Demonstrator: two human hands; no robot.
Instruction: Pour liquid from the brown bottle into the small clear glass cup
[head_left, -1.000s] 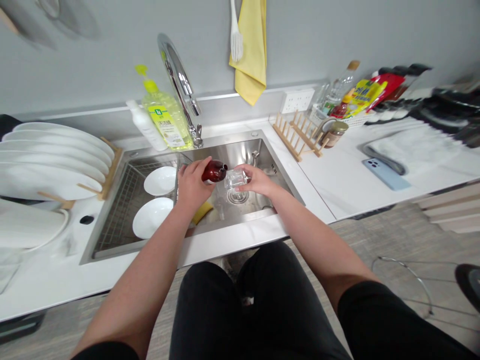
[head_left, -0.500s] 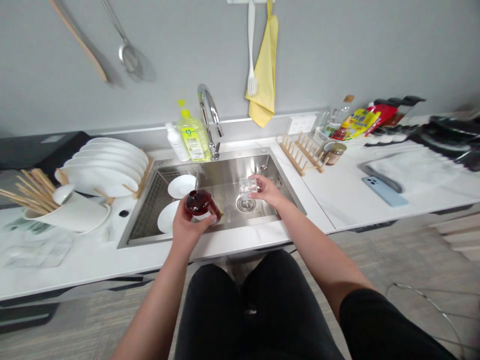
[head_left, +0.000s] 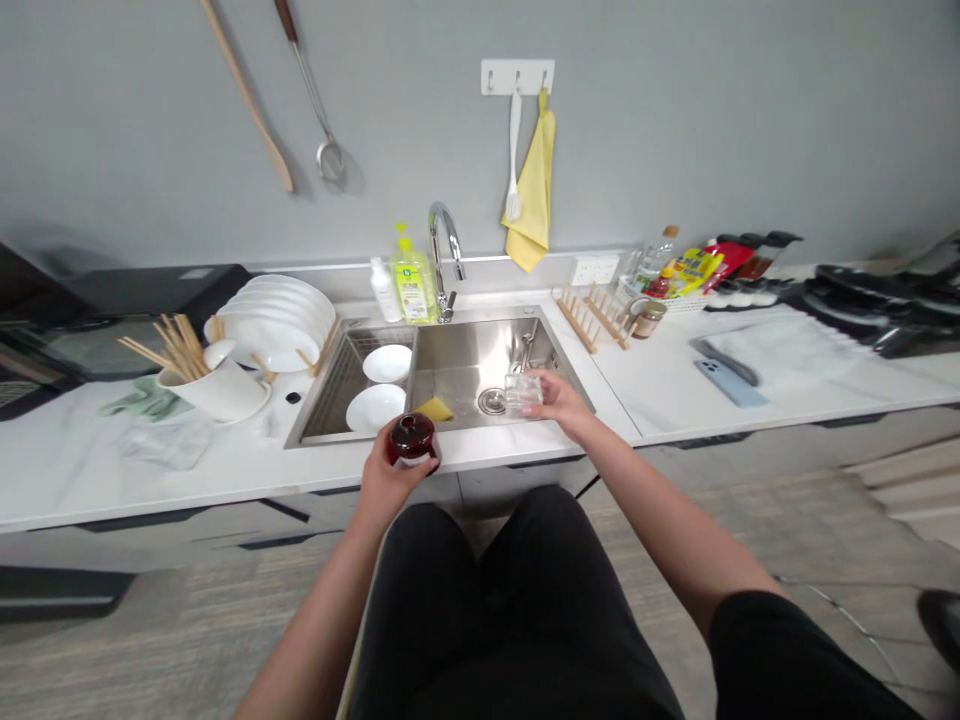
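Observation:
My left hand (head_left: 390, 475) is wrapped round a dark red see-through bottle (head_left: 412, 433) with a pale label and a short open neck. It holds the bottle upright over the front edge of the sink (head_left: 465, 360). The fingers of my right hand (head_left: 561, 402) are closed on a clear boxy glass-like piece (head_left: 523, 393), whose kind I cannot make out. This piece is above the right basin, near the drain (head_left: 492, 401). A yellow sponge (head_left: 435, 409) lies in the sink just beyond the bottle. Two white bowls (head_left: 376, 408) sit on the sink's left side.
Behind the sink stand a chrome faucet (head_left: 447, 260) and a yellow-green soap bottle (head_left: 414, 285). White plates (head_left: 274, 325) and a chopstick holder (head_left: 217, 390) are on the left. A wooden rack (head_left: 596, 318), a jar (head_left: 648, 320) and a blue phone (head_left: 730, 383) occupy the right counter.
The view has shifted back and a little left. The bottle has come back toward me, uncovering the sponge. The clear piece has moved slightly right, off the drain. Both hands keep their hold.

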